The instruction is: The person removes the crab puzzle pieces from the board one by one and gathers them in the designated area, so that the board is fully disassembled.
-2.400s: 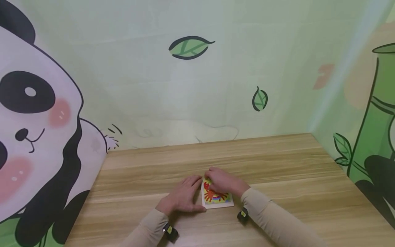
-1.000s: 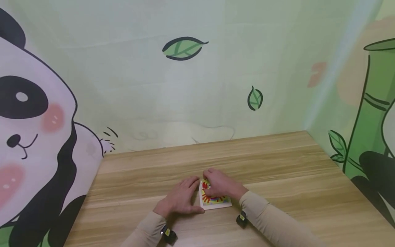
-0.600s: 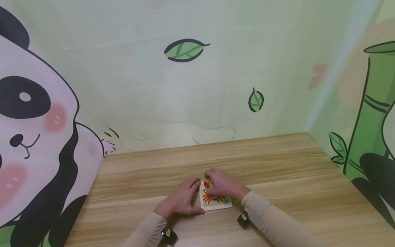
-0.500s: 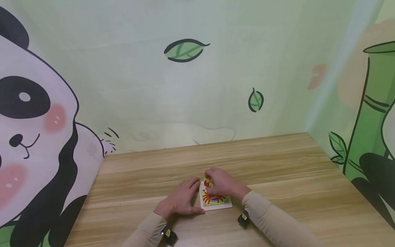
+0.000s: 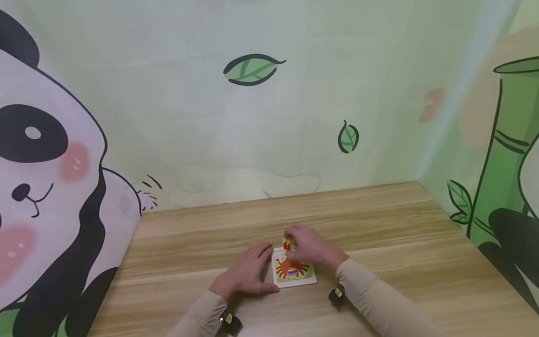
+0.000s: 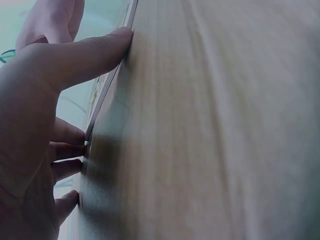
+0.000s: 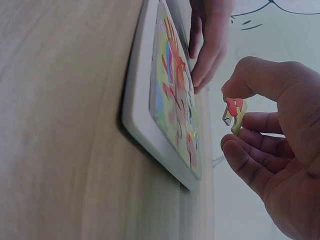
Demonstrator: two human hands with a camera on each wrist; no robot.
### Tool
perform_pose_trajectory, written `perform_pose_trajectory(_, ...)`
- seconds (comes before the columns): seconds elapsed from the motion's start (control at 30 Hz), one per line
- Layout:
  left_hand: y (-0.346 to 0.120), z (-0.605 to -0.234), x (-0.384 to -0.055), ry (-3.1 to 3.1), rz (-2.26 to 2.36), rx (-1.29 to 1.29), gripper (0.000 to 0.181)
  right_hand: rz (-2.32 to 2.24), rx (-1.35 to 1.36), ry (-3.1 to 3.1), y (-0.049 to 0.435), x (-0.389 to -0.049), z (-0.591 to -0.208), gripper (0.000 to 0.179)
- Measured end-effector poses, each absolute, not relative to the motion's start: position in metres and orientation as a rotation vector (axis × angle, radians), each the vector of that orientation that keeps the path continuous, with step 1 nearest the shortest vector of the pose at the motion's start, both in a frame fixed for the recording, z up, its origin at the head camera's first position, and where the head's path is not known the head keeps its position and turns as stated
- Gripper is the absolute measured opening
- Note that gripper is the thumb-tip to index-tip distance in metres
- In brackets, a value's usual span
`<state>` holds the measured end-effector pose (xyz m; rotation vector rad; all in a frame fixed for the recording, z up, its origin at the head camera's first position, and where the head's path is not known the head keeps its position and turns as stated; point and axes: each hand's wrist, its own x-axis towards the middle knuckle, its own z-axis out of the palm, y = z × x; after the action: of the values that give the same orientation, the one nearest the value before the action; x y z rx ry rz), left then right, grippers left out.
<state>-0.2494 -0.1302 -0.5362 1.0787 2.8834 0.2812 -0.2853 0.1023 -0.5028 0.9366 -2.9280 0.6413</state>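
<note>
A small jigsaw puzzle with a red crab picture in a white frame (image 5: 294, 284) lies flat on the table; its rim (image 7: 145, 120) is close up in the right wrist view. My right hand (image 5: 313, 248) pinches a yellow and red puzzle piece (image 5: 287, 245), held above the puzzle's upper left part, where a pale gap shows. In the right wrist view the piece (image 7: 235, 107) is clear of the board between the fingertips. My left hand (image 5: 246, 271) rests along the frame's left side with fingers extended; its thumb (image 6: 107, 50) touches the lower left corner.
The wood-grain table (image 5: 202, 234) extends around both hands. Behind it hangs a pale green printed backdrop (image 5: 185, 107) with a panda (image 5: 33, 178) at left and bamboo (image 5: 505, 140) at right. Each wrist wears a small black camera (image 5: 230, 322).
My right hand has pulled a puzzle piece up out of the crab picture and moved it slightly up and right, uncovering more of the puzzle. The left hand stays at the frame's edge.
</note>
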Motion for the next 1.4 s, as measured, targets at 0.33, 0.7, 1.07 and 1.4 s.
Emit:
perform_pose_trajectory(0.33, -0.129, -0.537, -0.249, 2.883, 0.297, 1.075, 0.104, 0.722, 0.889, -2.947, 0.117, -0.285, -0.499, 0.042)
perform_pose_trajectory(0.7, -0.13, -0.536, -0.249, 2.887, 0.318, 1.092, 0.104, 0.729, 0.807, -2.96, 0.134, -0.289, -0.498, 0.044)
perform_pose_trajectory(1.07, -0.13, -0.537, -0.249, 2.872, 0.315, 1.061, 0.105, 0.702, 0.754, -2.964, 0.15, -0.289, -0.498, 0.045)
perform_pose_trajectory(1.4, -0.129, -0.536, -0.248, 2.869, 0.314, 1.049, 0.105, 0.718, 0.698, -2.979, 0.166, -0.289, -0.5, 0.048)
